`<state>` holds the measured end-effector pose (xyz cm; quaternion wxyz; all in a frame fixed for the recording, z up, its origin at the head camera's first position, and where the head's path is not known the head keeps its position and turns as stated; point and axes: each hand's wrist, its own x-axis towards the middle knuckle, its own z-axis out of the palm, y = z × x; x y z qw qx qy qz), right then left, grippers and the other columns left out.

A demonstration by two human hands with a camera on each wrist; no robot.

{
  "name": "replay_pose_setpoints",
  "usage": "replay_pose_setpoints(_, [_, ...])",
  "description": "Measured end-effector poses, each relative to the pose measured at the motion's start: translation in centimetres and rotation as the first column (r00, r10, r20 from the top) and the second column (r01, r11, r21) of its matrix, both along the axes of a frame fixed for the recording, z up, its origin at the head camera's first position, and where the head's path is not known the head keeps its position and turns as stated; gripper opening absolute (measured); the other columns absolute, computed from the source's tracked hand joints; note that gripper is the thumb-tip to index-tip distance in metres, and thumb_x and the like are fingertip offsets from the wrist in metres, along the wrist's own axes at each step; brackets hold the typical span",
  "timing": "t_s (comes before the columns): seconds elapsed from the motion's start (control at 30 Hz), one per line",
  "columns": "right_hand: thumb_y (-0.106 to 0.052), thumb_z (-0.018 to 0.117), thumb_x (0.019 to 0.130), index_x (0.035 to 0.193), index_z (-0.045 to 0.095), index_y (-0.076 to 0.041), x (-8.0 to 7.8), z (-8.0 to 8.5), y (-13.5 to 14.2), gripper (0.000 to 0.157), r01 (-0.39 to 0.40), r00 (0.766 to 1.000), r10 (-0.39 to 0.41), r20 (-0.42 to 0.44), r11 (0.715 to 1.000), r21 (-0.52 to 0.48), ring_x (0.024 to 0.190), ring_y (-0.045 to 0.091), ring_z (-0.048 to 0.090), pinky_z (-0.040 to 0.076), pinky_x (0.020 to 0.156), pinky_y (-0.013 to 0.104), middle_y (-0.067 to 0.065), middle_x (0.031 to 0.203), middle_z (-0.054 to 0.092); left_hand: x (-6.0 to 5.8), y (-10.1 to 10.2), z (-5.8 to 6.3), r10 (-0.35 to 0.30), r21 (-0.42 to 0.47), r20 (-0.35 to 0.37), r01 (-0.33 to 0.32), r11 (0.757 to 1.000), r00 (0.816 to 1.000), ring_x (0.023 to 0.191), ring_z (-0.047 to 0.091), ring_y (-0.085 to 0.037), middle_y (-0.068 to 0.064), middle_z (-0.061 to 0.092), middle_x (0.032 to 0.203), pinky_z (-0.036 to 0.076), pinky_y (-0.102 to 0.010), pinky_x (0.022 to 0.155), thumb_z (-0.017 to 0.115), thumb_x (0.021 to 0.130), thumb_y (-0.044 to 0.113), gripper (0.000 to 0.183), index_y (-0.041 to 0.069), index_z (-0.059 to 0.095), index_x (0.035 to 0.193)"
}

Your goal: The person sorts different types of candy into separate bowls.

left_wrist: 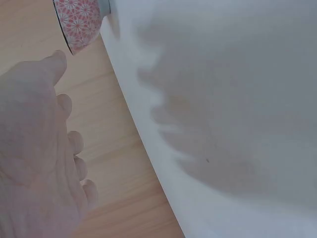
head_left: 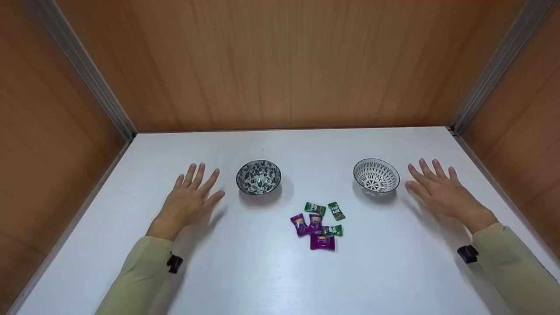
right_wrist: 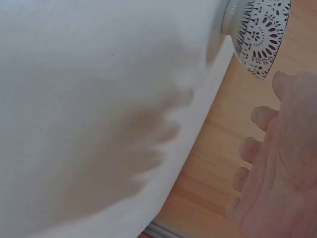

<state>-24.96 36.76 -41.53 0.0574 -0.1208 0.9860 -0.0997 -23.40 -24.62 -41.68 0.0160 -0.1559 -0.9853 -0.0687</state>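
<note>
My left hand [head_left: 188, 203] hovers over the table with fingers spread, holding nothing, left of a bowl [head_left: 258, 177] with a dark floral inside. That bowl's outside has a pink flower pattern [left_wrist: 79, 22] in the left wrist view. On the other side, my right hand [head_left: 446, 194], also spread and holding nothing, is just right of a bowl [head_left: 376, 176] with a radiating dash pattern. Between and nearer than the bowls lie several wrapped candies: purple ones, such as one purple candy [head_left: 323, 243], and green ones, such as one green candy [head_left: 336, 211]. Both bowls stand upright.
The white table [head_left: 262, 280] carries the bowls and candies. Wooden panels enclose it, with a back wall [head_left: 288, 65] and side walls. Grey metal posts [head_left: 87, 65] stand at the corners. A black clip [head_left: 175, 264] sits at the left sleeve cuff.
</note>
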Motion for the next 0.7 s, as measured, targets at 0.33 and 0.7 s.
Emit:
replay_pose_setpoints(0.33, [-0.055,0.038,0.107,0.162,0.019,-0.010,-0.1,1.3,-1.5,0.074,-0.053,0.997,0.052,-0.049,0.999,-0.012,0.149,0.051,-0.004,-0.005,0.115,0.068,0.026,0.165,0.006,-1.4,2.9,0.3,-0.055,0.196,0.064,0.042,0.980,0.996,0.153,-0.005,-0.037,-0.018,0.002,0.167,0.007,-0.059,0.120,0.034,0.107,0.058,0.072,0.018,0.015,0.164])
replay_pose_setpoints(0.7, [-0.043,0.057,0.104,0.160,0.028,-0.007,0.3,2.3,-3.7,0.072,-0.118,0.987,0.099,-0.124,0.982,-0.150,0.149,0.050,0.012,0.013,0.116,0.066,0.026,0.164,0.015,-2.0,4.9,-0.1,-0.088,0.485,0.245,-0.043,0.873,0.965,0.154,-0.002,-0.033,-0.011,-0.001,0.168,0.008,-0.064,0.118,0.048,0.099,0.066,0.084,0.032,0.007,0.164])
